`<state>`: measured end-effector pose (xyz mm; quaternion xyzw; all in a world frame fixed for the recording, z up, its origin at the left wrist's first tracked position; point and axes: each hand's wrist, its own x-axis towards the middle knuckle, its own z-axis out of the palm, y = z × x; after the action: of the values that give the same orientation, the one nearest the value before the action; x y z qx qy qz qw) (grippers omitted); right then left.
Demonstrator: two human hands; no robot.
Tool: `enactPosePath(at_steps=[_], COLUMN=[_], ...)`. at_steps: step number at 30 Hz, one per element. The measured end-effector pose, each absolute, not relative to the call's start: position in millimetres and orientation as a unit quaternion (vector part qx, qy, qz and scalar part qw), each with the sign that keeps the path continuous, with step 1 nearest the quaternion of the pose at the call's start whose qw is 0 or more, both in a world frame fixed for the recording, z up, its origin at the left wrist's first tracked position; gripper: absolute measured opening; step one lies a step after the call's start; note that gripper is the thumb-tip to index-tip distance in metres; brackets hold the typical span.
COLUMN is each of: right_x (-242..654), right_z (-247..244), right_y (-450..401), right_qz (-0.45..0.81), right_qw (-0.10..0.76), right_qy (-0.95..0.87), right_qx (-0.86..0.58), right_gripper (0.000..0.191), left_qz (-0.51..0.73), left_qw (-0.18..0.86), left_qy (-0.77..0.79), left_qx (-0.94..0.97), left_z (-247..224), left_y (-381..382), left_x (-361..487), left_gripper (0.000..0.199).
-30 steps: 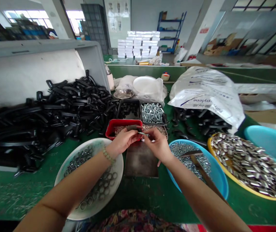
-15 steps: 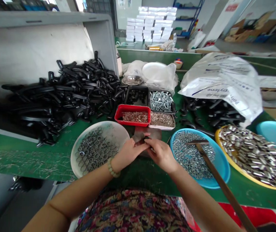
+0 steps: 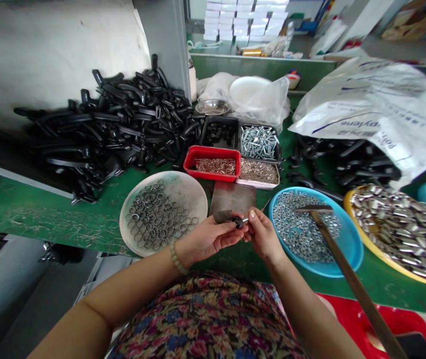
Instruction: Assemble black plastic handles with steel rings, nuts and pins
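Green bench (image 3: pixel 44 209) — left hand (image 3: pixel 207 238) grips a dark part (image 3: pixel 222 216), right hand (image 3: pixel 263 237) pinches a screw (image 3: pixel 245 220). A slipped pinch could lose it in the blue bowl (image 3: pixel 356 249).

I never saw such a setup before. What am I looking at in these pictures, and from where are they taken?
There is no machine here: these are a person's two bare hands, seen from a camera worn on the head and looking down. The left hand holds a short dark part with a metal pin, and the right hand pinches its end. On the green workbench lie a white plate of metal rings, a blue basin of nuts with a hammer, and a heap of black plastic handles.
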<state>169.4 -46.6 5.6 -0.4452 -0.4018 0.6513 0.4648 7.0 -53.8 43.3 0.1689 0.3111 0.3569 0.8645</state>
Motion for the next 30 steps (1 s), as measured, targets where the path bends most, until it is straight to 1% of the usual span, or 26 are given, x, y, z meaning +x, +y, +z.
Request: enactPosePath(at_steps=[2, 3, 5, 6, 7, 9, 10, 12, 14, 16, 17, 19, 21, 22, 25, 27, 29, 30], right_x=[167, 167, 167, 166, 165, 161, 159, 156, 157, 160, 162, 165, 166, 165, 165, 167, 171, 173], right_z=[2, 0, -1, 0, 2, 6, 8, 12, 14, 13, 12, 9, 6, 4, 4, 7, 14, 17], right_y=[-48, -48, -51, -53, -55, -61, -63, -66, -66, -65, -65, -66, -69, -71, -81, -87, -92, -94], right_qz=[0.601, 0.581, 0.535, 0.505, 0.473, 0.421, 0.411, 0.442, 0.502, 0.555, 0.574, 0.596, 0.604, 0.606, 0.615, 0.603, 0.551, 0.513], right_qw=[0.482, 0.477, 0.457, 0.445, 0.43, 0.39, 0.366, 0.341, 0.374, 0.422, 0.436, 0.443, 0.441, 0.442, 0.451, 0.446, 0.417, 0.396], right_qy=[-0.423, -0.442, -0.487, -0.513, -0.542, -0.609, -0.64, -0.652, -0.591, -0.514, -0.491, -0.478, -0.478, -0.475, -0.47, -0.51, -0.606, -0.66], right_qx=[-0.478, -0.49, -0.517, -0.533, -0.545, -0.547, -0.536, -0.512, -0.508, -0.499, -0.489, -0.468, -0.461, -0.46, -0.444, -0.421, -0.394, -0.38], right_gripper=[0.041, 0.039, 0.031, 0.026, 0.025, 0.029, 0.027, 0.021, 0.024, 0.029, 0.031, 0.032, 0.029, 0.028, 0.022, 0.016, 0.014, 0.016], left_qz=[0.381, 0.39, 0.397, 0.399, 0.401, 0.389, 0.369, 0.311, 0.254, 0.21, 0.176, 0.108, 0.077, 0.082, 0.146, 0.195, 0.23, 0.241], left_qw=[0.859, 0.851, 0.819, 0.79, 0.75, 0.652, 0.607, 0.522, 0.414, 0.266, 0.214, 0.166, 0.159, 0.158, 0.183, 0.257, 0.383, 0.454], left_qy=[0.313, 0.324, 0.369, 0.401, 0.434, 0.479, 0.483, 0.484, 0.52, 0.586, 0.603, 0.604, 0.593, 0.596, 0.635, 0.647, 0.615, 0.583], left_qx=[0.139, 0.14, 0.19, 0.238, 0.298, 0.44, 0.512, 0.63, 0.702, 0.736, 0.748, 0.772, 0.785, 0.783, 0.736, 0.691, 0.65, 0.629], left_z=[39, 37, 30, 27, 25, 23, 23, 26, 28, 27, 25, 18, 13, 12, 17, 28, 39, 44], left_y=[-55, -55, -56, -56, -57, -59, -59, -57, -49, -36, -29, -17, -10, -9, -10, -14, -21, -25], left_x=[9, 10, 12, 12, 11, 2, -6, -30, -64, -99, -114, -137, -146, -146, -134, -116, -89, -74], left_gripper=[0.022, 0.02, 0.017, 0.017, 0.018, 0.019, 0.018, 0.019, 0.022, 0.025, 0.025, 0.025, 0.024, 0.023, 0.023, 0.026, 0.029, 0.029])
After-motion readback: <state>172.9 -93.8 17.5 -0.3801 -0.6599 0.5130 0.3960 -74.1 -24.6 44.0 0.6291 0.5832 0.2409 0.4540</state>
